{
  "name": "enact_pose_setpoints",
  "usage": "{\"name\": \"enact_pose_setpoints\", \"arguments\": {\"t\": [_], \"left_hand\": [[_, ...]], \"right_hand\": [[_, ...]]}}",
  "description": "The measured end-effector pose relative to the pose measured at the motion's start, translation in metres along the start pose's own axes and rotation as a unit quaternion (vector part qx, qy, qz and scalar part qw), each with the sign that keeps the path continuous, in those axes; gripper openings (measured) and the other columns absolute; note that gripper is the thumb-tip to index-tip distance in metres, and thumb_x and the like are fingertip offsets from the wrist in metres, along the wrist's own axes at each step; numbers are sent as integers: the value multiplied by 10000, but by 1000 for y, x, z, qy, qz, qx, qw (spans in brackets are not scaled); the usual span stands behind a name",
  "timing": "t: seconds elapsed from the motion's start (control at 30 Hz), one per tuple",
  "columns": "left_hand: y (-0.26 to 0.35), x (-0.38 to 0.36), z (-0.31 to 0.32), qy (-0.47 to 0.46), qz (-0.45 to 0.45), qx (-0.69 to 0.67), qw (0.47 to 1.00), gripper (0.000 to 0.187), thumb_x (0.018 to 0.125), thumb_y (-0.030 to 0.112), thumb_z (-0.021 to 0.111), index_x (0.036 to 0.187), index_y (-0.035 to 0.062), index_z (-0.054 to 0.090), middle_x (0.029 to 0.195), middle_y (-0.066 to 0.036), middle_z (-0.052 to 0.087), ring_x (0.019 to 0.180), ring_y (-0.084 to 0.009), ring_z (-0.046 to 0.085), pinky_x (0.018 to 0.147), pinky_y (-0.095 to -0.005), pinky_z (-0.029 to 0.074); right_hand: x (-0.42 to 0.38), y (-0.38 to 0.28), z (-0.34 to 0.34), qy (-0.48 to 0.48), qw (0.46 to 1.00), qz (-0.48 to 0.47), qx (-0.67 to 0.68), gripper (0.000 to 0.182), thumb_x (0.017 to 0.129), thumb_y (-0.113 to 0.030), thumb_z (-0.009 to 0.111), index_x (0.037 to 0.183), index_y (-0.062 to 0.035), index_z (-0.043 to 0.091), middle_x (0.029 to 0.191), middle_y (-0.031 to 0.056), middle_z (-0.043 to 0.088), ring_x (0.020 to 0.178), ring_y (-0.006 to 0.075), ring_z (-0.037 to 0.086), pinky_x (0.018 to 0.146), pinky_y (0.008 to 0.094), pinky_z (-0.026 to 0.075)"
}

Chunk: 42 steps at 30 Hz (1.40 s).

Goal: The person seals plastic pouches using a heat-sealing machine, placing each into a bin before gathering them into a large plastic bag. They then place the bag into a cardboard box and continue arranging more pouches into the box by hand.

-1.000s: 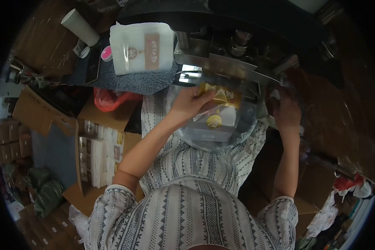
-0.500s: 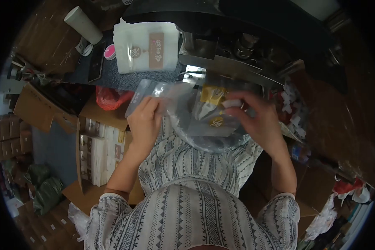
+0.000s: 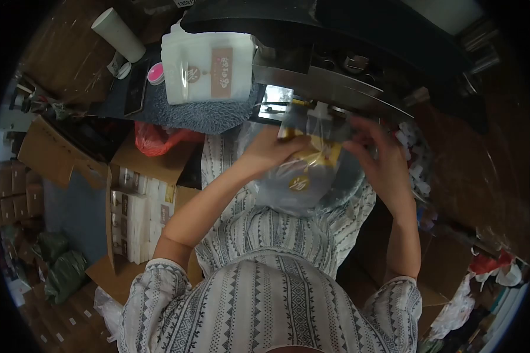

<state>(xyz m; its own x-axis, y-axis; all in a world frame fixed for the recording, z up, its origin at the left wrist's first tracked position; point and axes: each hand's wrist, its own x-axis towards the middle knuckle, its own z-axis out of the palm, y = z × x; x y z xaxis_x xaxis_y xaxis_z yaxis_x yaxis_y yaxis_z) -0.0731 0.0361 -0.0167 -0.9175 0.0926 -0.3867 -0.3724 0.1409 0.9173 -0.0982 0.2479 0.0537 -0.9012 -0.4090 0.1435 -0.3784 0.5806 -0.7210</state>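
A clear plastic bag [image 3: 264, 191] with gold print lies over my lap, and a yellow-gold packet [image 3: 330, 154] shows at its upper part. My left hand [image 3: 271, 152] grips the bag's left side, its thumb across the gold packet and its other fingers mostly hidden. To the right of the bag is my right hand [image 3: 386, 162], thumb and fingers apart and slightly blurred, with nothing visible between them. Below and around the bag is a round, clear plastic-looking surface [image 3: 352, 187], partly covered.
A white printed pouch stack [image 3: 185, 65] rests on a grey fluffy cloth [image 3: 218, 116], beside a pink-lidded jar [image 3: 155, 74]. Metal machinery [image 3: 347, 88] spans the front. An open carton [image 3: 113, 217] with white packets stands at left, a red plastic bag [image 3: 150, 140] above it.
My left hand has moved right, from a clear plastic piece at the left to the bag with the gold packet. My right hand has shifted slightly right, away from the packet.
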Motion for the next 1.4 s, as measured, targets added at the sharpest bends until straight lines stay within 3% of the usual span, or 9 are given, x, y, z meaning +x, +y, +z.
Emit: {"name": "enact_pose_setpoints", "arguments": {"t": [0.17, 0.27, 0.37, 0.43, 0.57, 0.83, 1.07, 1.13, 1.4], "left_hand": [[-1, 20, -1, -35, -30, -176, 983, 274, 901, 203, 607, 981, -56, 641, 857, -62, 642, 733, -79, 595, 667, -212, 506], [-2, 13, -21, 106, 88, 36, 990, 342, 866, 241, 645, 1038, -54, 620, 951, -140, 653, 842, -198, 628, 723, -297, 495], [-12, 16, -93, 377, 275, 523, 713, 582, 834, 295, 660, 1290, 0, 452, 1217, -193, 520, 1125, -337, 502, 948, -413, 392], [-43, 6, -97, 357, 206, 606, 681, 705, 799, 302, 685, 1369, 62, 347, 1286, -184, 441, 1162, -361, 427, 1000, -444, 310], [-40, -42, -91, 284, 197, 576, 741, 451, 787, 174, 666, 1206, 91, 522, 1104, -140, 555, 1009, -347, 525, 850, -425, 412], [-2, -88, -39, 319, 237, 391, 830, 106, 792, 77, 636, 898, 68, 641, 783, -86, 593, 662, -309, 589, 568, -363, 455], [-10, -52, -10, 69, 264, 315, 909, 124, 844, 133, 632, 886, 19, 654, 736, -85, 629, 586, -192, 600, 522, -260, 447], [-1, -31, -3, -2, -18, 105, 994, 242, 878, 236, 633, 877, -5, 661, 729, -69, 647, 608, -113, 599, 545, -224, 447], [0, -1, -1, 3, -50, -123, 991, 318, 888, 293, 636, 874, -24, 664, 711, -17, 633, 613, -46, 555, 544, -174, 420]], "right_hand": [[-14, 49, -23, 40, 981, 98, -162, 285, 800, -103, 657, 1078, -56, 613, 915, 147, 658, 849, 304, 641, 749, 364, 502], [-16, 108, -17, 61, 909, 98, -400, 262, 781, -53, 614, 1043, -42, 603, 914, 193, 650, 850, 361, 625, 721, 400, 507], [-25, 108, -17, 47, 936, 137, -321, 278, 743, -15, 596, 1020, -24, 581, 909, 207, 648, 848, 384, 620, 695, 429, 506], [-23, 100, -22, 47, 936, 127, -325, 225, 772, -43, 608, 994, -25, 580, 880, 182, 657, 826, 331, 643, 675, 399, 516], [-14, 34, -27, 62, 980, 175, -66, 174, 790, -60, 639, 958, -40, 601, 876, 129, 662, 811, 247, 656, 655, 350, 520], [16, -26, 30, -6, 975, -221, -33, 242, 782, -111, 702, 999, -28, 634, 916, 78, 655, 794, 184, 625, 681, 307, 513], [16, -8, 22, -110, 985, -44, 127, 270, 794, -103, 685, 1035, -16, 601, 929, 144, 642, 813, 317, 637, 712, 354, 516], [12, -2, 11, -3, 999, -15, 42, 323, 802, -132, 686, 1089, -25, 584, 942, 158, 643, 835, 323, 637, 718, 376, 514], [-16, 92, -10, 106, 920, 91, -366, 273, 820, -132, 616, 1083, -67, 582, 995, 160, 619, 931, 351, 608, 716, 437, 503]]}}
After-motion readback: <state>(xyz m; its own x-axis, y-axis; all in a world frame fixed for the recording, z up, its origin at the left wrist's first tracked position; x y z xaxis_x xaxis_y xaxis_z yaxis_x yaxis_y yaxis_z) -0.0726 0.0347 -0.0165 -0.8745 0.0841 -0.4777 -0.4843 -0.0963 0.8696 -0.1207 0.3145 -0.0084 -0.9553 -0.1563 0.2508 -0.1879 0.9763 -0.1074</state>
